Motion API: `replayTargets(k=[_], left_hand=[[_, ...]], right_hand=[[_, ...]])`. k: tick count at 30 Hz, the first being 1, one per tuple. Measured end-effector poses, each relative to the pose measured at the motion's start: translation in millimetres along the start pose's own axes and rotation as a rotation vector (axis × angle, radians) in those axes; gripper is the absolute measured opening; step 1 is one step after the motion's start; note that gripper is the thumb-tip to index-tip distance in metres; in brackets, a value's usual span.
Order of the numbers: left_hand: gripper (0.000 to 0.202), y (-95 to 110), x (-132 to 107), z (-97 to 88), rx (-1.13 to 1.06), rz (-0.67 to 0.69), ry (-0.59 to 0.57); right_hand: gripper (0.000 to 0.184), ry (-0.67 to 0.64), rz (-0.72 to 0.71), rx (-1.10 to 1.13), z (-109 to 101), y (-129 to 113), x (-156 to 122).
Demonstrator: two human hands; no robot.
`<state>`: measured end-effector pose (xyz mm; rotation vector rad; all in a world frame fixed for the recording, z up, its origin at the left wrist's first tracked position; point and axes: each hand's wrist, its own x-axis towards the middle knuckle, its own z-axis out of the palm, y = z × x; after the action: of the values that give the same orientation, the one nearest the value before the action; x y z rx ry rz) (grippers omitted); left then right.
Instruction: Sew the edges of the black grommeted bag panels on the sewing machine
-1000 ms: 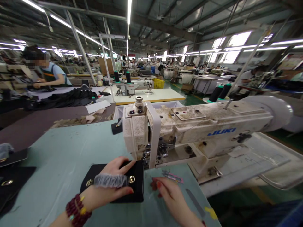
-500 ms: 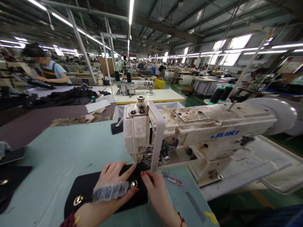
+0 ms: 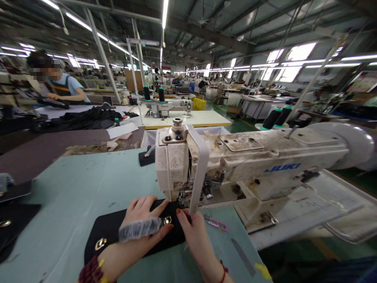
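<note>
A black bag panel [image 3: 98,228] with gold ring fittings lies on the pale green table, its far right edge at the presser foot [image 3: 180,199] of a white sewing machine [image 3: 173,161]. My left hand [image 3: 141,218] lies spread on top of the panel, palm down. A handle wrapped in clear plastic [image 3: 140,229] crosses the back of that hand, with a gold fitting [image 3: 167,220] near my thumb and another [image 3: 100,243] by my wrist. Beside the foot, my right hand [image 3: 193,228] pinches the panel's right edge between thumb and fingers. Its fingertips are partly hidden behind the machine's guard bar.
Pink-handled thread snips [image 3: 216,223] and a grey metal strip [image 3: 243,257] lie right of my right hand. More black panels [image 3: 17,228] rest at the left, and another [image 3: 146,157] sits behind the machine head. Across the way, a person [image 3: 64,88] works at a table with black cloth.
The black panel and my left hand have shifted slightly right and away from me, toward the machine. My right hand stays on the edge. The camera view has moved a little.
</note>
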<state>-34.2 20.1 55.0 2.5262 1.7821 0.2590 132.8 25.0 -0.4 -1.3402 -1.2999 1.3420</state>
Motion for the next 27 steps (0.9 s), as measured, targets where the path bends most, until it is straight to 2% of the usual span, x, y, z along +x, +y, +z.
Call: replayTargets(k=[4,12,20,27], left_hand=[[0.039,0.1,3.9,-4.0,-0.011,-0.008,-0.052],[0.038,-2.3,14.0,-3.8,-0.013,-0.041,-0.069],[0.033,-6.3,17.1,-2.7,-0.029,-0.034,-0.044],[0.035,-4.4,19.2,-8.2,-0.095,-0.015,-0.106]], right_hand=[[0.051,0.016,0.033,0.006,2.2,-0.4,1.1],[0.051,0.053,0.061,0.004,5.0,-3.6,-0.4],[0.053,0.099,0.027,-0.011,7.2,-0.8,0.6],[0.053,0.147,-0.009,-0.044,9.8,2.9,1.1]])
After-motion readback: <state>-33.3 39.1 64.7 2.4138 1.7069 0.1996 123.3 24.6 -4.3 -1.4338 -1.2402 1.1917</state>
